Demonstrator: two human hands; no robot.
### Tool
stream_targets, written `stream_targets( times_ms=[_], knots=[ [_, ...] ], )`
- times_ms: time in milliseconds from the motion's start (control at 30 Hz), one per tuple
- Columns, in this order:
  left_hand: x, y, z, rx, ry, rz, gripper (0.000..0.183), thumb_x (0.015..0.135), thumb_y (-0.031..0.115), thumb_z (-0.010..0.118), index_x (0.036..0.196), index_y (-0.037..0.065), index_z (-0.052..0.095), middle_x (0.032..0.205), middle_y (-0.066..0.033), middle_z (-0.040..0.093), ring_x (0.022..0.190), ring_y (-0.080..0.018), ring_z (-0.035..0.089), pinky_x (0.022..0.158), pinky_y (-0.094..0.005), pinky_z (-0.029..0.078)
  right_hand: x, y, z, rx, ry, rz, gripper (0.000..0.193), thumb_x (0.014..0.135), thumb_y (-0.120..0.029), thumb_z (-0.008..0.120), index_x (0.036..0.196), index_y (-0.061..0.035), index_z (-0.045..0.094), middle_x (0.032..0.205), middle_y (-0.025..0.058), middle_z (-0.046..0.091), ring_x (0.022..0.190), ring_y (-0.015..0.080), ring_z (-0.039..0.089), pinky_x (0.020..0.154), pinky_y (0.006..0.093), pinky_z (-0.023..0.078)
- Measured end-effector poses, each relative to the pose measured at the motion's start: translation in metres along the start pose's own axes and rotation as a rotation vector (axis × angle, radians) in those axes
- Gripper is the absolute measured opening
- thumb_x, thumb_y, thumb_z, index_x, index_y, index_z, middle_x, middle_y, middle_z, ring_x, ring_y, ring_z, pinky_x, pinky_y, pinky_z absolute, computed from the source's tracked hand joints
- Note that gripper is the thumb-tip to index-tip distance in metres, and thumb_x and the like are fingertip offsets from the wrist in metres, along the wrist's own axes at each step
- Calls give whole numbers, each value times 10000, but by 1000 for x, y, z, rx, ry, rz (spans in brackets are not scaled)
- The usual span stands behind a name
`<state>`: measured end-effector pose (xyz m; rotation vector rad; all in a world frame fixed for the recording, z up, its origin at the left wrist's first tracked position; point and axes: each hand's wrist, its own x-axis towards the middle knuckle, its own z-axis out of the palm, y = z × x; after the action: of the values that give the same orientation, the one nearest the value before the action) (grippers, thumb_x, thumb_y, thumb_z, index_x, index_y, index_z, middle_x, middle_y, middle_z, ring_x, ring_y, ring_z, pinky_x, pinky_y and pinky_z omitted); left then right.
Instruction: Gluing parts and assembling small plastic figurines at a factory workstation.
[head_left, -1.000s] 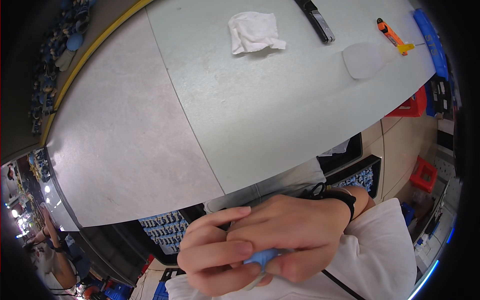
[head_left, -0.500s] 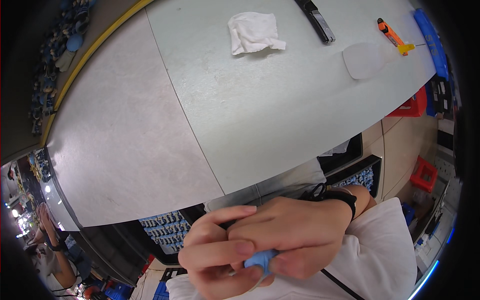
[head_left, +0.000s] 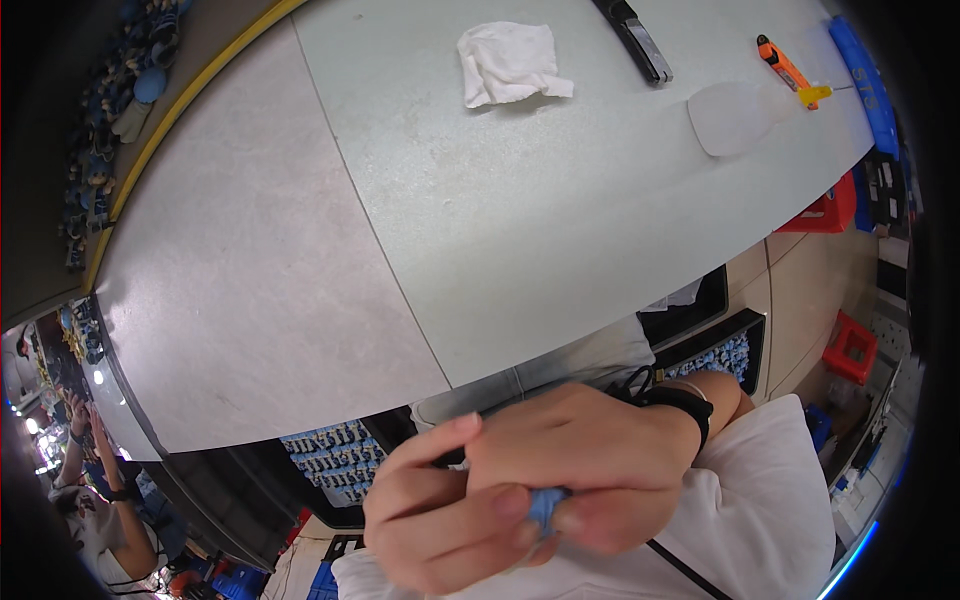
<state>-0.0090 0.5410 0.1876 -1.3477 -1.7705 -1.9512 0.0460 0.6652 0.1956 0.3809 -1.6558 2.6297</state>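
Close to my body, below the table's near edge, my two hands are pressed together around a small light-blue piece (head_left: 546,507), mostly covered by fingers. My left hand (head_left: 435,510) is closed, its thumb and fingers against the piece. My right hand (head_left: 580,450) lies over it from the other side, closed, with its blurred thumb at the piece. What kind of piece it is I cannot make out.
The table (head_left: 300,250) holds a crumpled white tissue (head_left: 512,65), a black tool with a metal end (head_left: 638,42), an orange cutter (head_left: 785,65) and a translucent needle-tipped bottle (head_left: 735,118). Trays of small blue figures (head_left: 330,460) sit below. Another person's hands (head_left: 95,440) show at left.
My fingers have shifted around the blue piece, which has turned and moved slightly right. My left index finger has slid a little left. The other person's hands have moved.
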Motion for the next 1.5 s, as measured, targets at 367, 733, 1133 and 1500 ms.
stream_targets(
  times_ms=[367,733,1133,1500],
  knots=[
    [5,3,-9,-178,41,-319,273,603,143,702,743,-1,517,865,-235,542,614,-245,602,508,-273,509,-5,1,3,-321,185,-108,309,722,-121,514,973,60,524,792,130,563,578,209,533,498,265,425],
    [7,1,-6,-514,59,-516,198,630,13,604,792,-55,513,1029,-302,423,640,-223,580,582,-264,491,-2,0,0,-187,174,-32,324,754,-128,492,1008,73,479,866,153,559,685,205,554,585,267,452],
    [6,-4,-5,-543,41,-471,147,600,-25,586,736,-61,540,977,-258,428,571,-157,539,519,-219,445,-5,16,8,-71,188,-85,240,766,-147,475,905,43,433,791,142,511,602,179,503,526,267,409],
    [4,-5,-6,-487,35,-457,144,574,-4,599,713,-15,567,938,-208,444,575,-110,480,518,-187,394,-1,14,15,-103,320,-111,141,660,-75,491,767,-15,421,654,71,450,534,218,438,478,294,355]
  ],
)
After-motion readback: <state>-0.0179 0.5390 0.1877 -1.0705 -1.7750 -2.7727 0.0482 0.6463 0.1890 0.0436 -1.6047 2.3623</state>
